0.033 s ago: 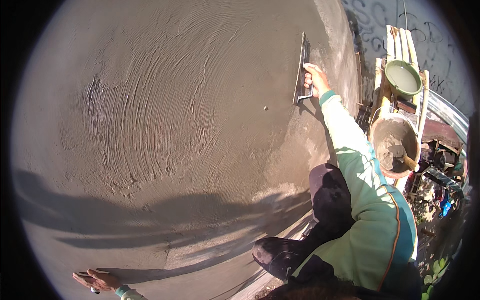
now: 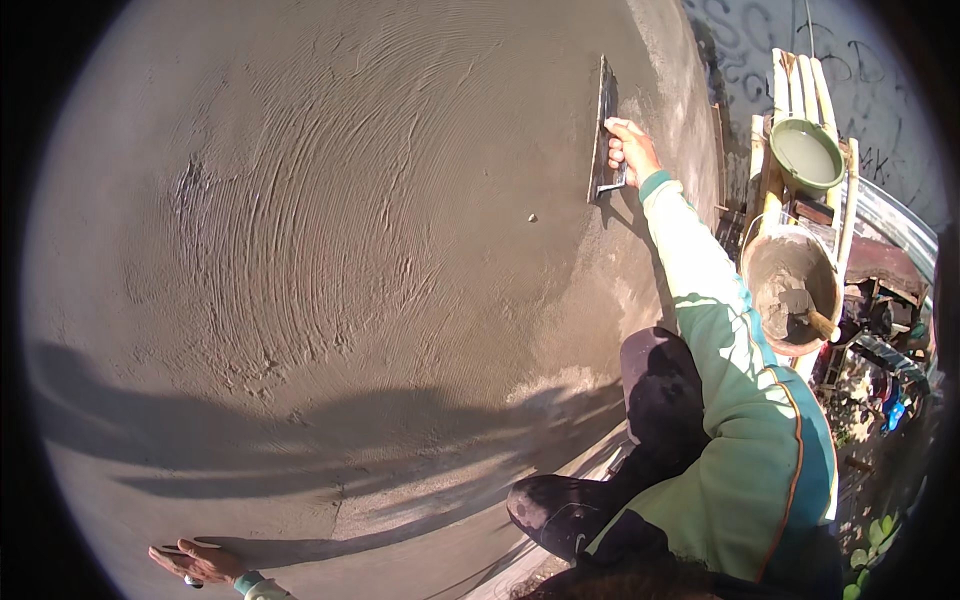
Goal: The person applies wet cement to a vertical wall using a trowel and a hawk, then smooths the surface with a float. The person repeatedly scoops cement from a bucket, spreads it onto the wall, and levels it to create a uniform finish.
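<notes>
My right hand [image 2: 634, 150] is closed round the handle of a plastering trowel [image 2: 601, 110], a long, narrow, dark blade held upright. The blade rests against a grey wall [image 2: 500, 300] coated in damp-looking mortar, close to the wall's right edge. Curved ridges mark the mortar left of the trowel, and a small pale lump [image 2: 532, 217] sticks to it nearby. At the lower left, my left hand [image 2: 205, 563] has its fingers stretched out by the wall. A small dark and white object [image 2: 193, 581] shows below that hand; I cannot make out what it is.
On the right, a green basin [image 2: 806, 156] of greyish liquid sits on a bamboo frame [image 2: 800, 85]. Nearer stands a bucket [image 2: 829, 275] of mortar with a wooden-handled trowel [image 2: 822, 325] in it. My bent knee [image 2: 660, 385] is close to the wall. Clutter lies below.
My right hand and the trowel have shifted slightly upward along the wall. The left hand has barely moved.
</notes>
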Motion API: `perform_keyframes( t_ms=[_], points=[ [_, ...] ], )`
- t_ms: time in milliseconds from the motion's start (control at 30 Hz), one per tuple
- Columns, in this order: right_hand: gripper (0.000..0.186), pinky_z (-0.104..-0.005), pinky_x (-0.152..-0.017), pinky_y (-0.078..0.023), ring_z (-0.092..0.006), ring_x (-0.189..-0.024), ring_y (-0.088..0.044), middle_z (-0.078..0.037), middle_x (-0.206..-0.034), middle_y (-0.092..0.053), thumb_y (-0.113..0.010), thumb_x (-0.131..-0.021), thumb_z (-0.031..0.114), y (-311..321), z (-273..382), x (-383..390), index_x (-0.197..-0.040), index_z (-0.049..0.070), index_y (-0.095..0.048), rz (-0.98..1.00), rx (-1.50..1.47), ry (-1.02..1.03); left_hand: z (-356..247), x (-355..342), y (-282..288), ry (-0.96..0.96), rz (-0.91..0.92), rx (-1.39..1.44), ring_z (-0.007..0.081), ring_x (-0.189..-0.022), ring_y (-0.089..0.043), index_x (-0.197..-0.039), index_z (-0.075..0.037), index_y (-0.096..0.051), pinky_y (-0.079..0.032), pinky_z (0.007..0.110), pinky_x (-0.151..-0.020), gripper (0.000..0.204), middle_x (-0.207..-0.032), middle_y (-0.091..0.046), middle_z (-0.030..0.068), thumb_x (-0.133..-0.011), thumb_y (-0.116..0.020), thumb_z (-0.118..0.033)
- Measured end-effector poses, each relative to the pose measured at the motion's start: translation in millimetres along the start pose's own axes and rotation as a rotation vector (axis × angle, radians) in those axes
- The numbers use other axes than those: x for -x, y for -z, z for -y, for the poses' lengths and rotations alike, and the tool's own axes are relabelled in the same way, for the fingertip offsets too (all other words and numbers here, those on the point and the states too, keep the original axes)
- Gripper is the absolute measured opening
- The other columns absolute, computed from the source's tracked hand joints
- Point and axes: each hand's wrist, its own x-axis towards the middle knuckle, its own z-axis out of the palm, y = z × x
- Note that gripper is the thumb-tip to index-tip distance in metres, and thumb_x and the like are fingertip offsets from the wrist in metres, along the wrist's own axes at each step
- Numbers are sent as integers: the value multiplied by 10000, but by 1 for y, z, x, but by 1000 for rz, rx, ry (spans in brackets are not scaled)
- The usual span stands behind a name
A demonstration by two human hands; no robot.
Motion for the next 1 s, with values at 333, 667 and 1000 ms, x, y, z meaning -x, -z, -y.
perform_keyframes(
  t_ms=[333, 667, 1000],
  points=[
    [385, -321, -872, -578, -217, -917, -731, -67, -1010, -730, -788, -890, 127, -106, -93, 243, -1240, 66, -641, 579, 589, 552, 5, 2, -2, -7, -10, -53, 354, -1493, -350, -1545, 9, -407, -268, 482, -1238, 777, -1601, -401, 207, -1063, -392, -599],
    [418, -341, -642, -555, -231, -746, -727, -52, -952, -749, -838, -828, 206, -94, -30, 121, -1214, 131, -696, -23, 947, 1271, 15, 13, -6, 11, 54, -134, 361, -1492, -346, -1584, -33, -359, -263, 501, -1241, 843, -1599, -408, 194, -1045, -297, -679],
    [246, -334, -535, -453, -142, -566, -555, -46, -722, -664, -800, -857, 240, 68, 1, -138, -939, 15, -743, -452, 560, 129, 14, 11, 1, 33, 59, -72, 360, -1520, -309, -1589, -7, -331, -251, 493, -1260, 903, -1638, -331, 209, -1021, -380, -708]
  ],
)
